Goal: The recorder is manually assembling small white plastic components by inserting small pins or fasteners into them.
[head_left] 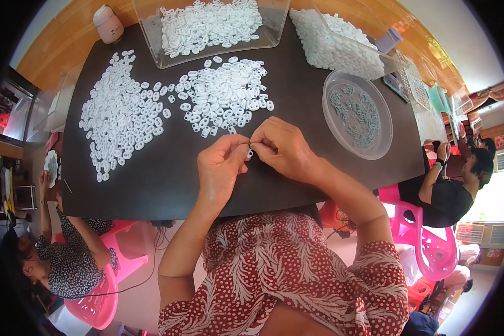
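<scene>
I saw the left hand (221, 165) pinching a small white piece (250, 153) just nearside of the middle pile (223, 94), the right hand's (285, 147) fingertips closed together beside it, their hold hidden. I judged that piece unfinished, with many green parts (367, 115) remaining to the pile's right; which pieces were done, I couldn't tell.

— Pinches with the left hand (223, 161), thumb (241, 151) against forefinger (228, 141)?
— Yes, near the frame's centre; meets the right hand (285, 147) there, knuckles bent.
— Slants both forearms (341, 185) inward?
— Yes, bare, from lower left and right.
</scene>
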Tool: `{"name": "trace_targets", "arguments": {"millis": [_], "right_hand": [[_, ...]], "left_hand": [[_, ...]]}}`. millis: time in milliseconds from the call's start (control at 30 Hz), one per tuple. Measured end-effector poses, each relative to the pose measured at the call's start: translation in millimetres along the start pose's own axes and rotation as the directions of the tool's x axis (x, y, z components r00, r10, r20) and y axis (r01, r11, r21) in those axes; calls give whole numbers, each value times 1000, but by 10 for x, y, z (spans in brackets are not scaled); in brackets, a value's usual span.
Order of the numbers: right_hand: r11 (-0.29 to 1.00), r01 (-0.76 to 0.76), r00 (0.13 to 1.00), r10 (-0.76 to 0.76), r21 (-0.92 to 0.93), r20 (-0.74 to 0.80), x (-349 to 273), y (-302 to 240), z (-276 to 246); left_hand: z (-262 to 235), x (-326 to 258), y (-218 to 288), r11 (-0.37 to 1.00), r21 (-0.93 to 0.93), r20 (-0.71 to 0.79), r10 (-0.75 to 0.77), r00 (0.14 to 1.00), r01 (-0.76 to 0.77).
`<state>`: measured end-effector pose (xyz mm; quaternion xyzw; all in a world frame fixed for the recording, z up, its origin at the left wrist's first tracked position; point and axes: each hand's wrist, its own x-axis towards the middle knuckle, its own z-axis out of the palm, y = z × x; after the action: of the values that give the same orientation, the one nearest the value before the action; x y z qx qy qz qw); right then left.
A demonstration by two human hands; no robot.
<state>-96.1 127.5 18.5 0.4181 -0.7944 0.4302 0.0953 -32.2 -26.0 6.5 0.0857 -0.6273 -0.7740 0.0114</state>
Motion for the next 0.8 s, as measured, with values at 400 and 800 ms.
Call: {"name": "trace_targets", "arguments": {"millis": [400,800], "right_hand": [[876,-417,908,392,241,149,-20,-127,-58],[783,-538,843,490,313,224,-31,-134,-20]], "left_hand": [[-24,-5,75,999,-18,47,-42,998,43],[-10,-34,42,1000,-15,-8,5,1000,-5]]}}
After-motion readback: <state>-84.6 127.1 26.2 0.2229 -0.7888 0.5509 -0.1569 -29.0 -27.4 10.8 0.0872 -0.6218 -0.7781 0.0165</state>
